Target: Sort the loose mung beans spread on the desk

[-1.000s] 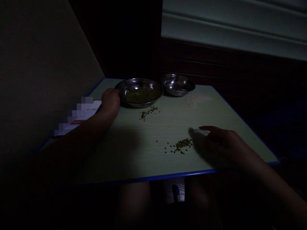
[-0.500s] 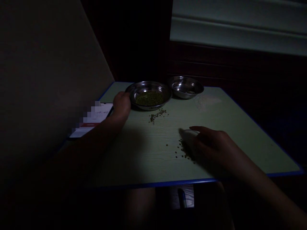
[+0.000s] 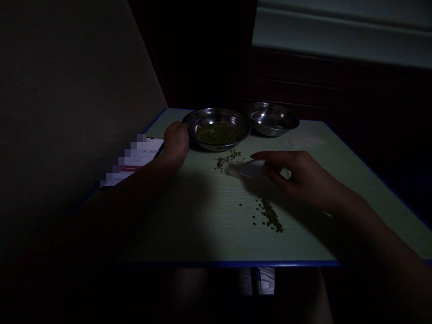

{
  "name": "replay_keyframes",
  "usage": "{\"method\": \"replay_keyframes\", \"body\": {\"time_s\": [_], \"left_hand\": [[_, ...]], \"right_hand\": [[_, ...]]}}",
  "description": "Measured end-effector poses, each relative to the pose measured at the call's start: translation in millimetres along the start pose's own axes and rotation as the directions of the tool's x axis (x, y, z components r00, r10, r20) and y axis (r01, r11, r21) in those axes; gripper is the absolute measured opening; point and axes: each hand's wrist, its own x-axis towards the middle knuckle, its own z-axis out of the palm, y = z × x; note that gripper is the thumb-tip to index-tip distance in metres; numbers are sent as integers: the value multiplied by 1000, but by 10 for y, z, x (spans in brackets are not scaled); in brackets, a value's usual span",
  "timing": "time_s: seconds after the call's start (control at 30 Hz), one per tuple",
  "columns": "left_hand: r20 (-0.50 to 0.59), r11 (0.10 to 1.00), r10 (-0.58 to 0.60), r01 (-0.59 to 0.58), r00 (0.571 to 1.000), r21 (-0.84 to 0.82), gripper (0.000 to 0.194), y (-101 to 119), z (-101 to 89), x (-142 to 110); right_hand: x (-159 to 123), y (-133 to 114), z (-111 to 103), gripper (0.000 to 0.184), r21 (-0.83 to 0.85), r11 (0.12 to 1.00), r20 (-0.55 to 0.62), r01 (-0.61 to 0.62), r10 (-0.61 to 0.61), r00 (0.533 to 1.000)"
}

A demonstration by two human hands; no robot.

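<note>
Dimly seen, a round stainless-steel bowl sits near the far edge of a pale green, wood-grained table with a blue edge, and a shallow heap of small green grains, probably mung beans, lies inside it; the person's left hand rests just left of that bowl, fingers curled closed against its rim; the right hand hangs above the tabletop, in front of the bowl and to its right, fingers curved, thumb and fingertips seeming to pinch a pale translucent flat piece, perhaps a plastic scraper, though the gloom hides its exact shape; a loose scatter of grains lies just in front of the bowl; a thin uneven line of grains lies farther forward and to the right; a second shallow steel bowl stands just right of the bowl; a phone with a pixelated lit screen lies left of it; pressing down on the rim could tilt the bowl and spill its heap; a careless sweep could push the line of grains over the near edge; in this poor light, strays could easily be missed.
</note>
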Motion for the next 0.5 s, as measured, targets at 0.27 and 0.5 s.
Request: {"method": "replay_keyframes", "body": {"time_s": [0.27, 0.5], "left_hand": [[12, 1000, -3, 3, 1000, 19, 29, 12, -1, -15], [44, 998, 24, -27, 999, 50, 28, -64, 13, 25]], "right_hand": [[31, -34, 195, 61, -44, 999, 161, -16, 23, 987], [52, 276, 156, 54, -107, 962, -33, -252, 250, 968]]}}
